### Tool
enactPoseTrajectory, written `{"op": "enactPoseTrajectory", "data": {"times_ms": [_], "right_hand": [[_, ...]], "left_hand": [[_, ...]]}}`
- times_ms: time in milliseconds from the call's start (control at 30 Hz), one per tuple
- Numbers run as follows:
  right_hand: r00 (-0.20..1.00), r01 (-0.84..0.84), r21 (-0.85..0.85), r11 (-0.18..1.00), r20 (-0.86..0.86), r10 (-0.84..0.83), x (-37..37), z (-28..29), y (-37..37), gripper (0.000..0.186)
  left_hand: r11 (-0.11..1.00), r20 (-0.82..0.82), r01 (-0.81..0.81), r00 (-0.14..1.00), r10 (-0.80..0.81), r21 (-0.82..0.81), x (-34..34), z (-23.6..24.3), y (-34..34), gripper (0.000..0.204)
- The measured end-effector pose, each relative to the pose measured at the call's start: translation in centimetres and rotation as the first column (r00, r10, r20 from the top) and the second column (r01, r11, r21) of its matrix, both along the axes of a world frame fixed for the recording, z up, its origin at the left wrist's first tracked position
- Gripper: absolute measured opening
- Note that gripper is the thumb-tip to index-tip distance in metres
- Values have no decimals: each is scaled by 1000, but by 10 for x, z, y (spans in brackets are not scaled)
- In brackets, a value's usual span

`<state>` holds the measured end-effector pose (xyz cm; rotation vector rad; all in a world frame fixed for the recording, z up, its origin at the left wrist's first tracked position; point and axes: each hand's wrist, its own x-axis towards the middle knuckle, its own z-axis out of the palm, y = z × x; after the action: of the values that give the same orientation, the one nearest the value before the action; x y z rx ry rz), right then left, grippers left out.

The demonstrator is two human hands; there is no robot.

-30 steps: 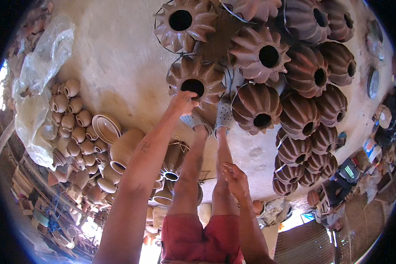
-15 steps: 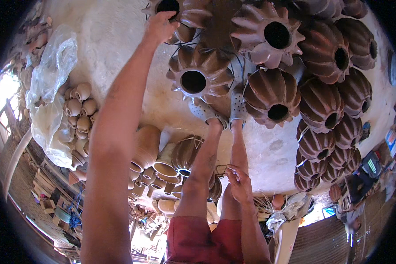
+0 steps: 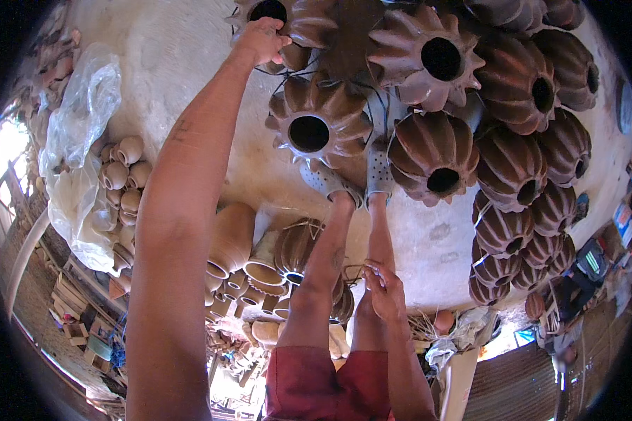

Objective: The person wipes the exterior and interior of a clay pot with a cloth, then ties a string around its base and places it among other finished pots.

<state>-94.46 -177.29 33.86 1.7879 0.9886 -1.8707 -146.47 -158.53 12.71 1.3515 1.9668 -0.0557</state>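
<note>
My left hand (image 3: 261, 43) reaches far forward to a brown, ribbed clay pot (image 3: 314, 22) at the top edge. It lies by the rim of the pot's dark round mouth, its fingers apart; whether it presses on the clay I cannot tell. Just below stands another ribbed pot (image 3: 319, 119), mouth facing me, its fins jutting out like a star. Close to my right knee, my right hand (image 3: 386, 291) is half curled. A thin brown strand (image 3: 352, 269) loops out at its fingertips, seemingly pinched there; its exact kind does not show.
Close by on the right are a large finned pot (image 3: 428, 59) and a ribbed pot (image 3: 435, 156), beside stacked ribbed pots (image 3: 512, 165). Left lie small round pots (image 3: 128, 151) and clear plastic sheeting (image 3: 84, 112). Plain clay vessels (image 3: 232, 238) sit beside my legs. Dark cords (image 3: 379, 98) trail near my shoes.
My left hand has shifted slightly down and right at the upper pot, its fingers looking more spread. My right hand has barely moved. The pots stay where they were.
</note>
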Motion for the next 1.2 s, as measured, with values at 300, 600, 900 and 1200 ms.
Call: {"op": "enactPoseTrajectory", "data": {"times_ms": [300,600,900,1200], "right_hand": [[998,0,65,998,-70,5,4,-4,-11,33],[997,37,100,994,-72,-30,4,-8,-16,27],[998,29,59,998,-50,-26,-1,-8,-16,29],[998,1,28,1000,-56,1,-3,-12,-29,36]], "left_hand": [[960,-42,-280,959,280,-11,10,14,1,55],[862,224,-491,861,457,127,14,0,-14,59],[987,-103,-151,982,157,64,8,-2,-10,60],[988,-347,-48,938,-6,-149,19,-36,9,61]]}}
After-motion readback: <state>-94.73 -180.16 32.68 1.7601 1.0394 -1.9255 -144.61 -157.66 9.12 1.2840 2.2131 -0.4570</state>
